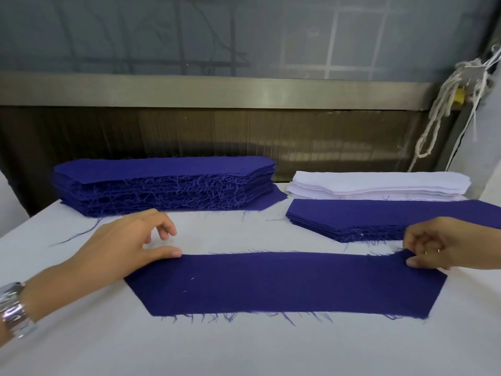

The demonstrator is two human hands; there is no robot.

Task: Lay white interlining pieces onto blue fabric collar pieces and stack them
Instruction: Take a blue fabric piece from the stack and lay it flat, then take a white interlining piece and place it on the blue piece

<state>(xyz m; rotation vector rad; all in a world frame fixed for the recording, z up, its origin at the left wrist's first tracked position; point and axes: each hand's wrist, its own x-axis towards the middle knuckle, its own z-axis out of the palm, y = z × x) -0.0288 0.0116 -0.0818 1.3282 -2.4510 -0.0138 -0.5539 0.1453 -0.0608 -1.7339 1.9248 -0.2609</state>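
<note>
A single blue collar piece point(282, 283) lies flat on the white table in front of me, frayed threads along its near edge. My right hand point(444, 244) pinches its far right corner between thumb and fingers. My left hand point(130, 240) rests at its far left corner, thumb touching the edge and the fingers spread above the table. A tall stack of blue collar pieces point(165, 185) stands at the back left. A low stack of blue pieces point(379, 218) lies at the back right, with a stack of white interlining pieces point(379, 184) just behind it.
The work surface is a white table point(244, 348). A dark metal panel point(217, 134) and rail run along its far edge. White cords point(444, 109) hang at the back right. A metal watch point(13, 308) is on my left wrist.
</note>
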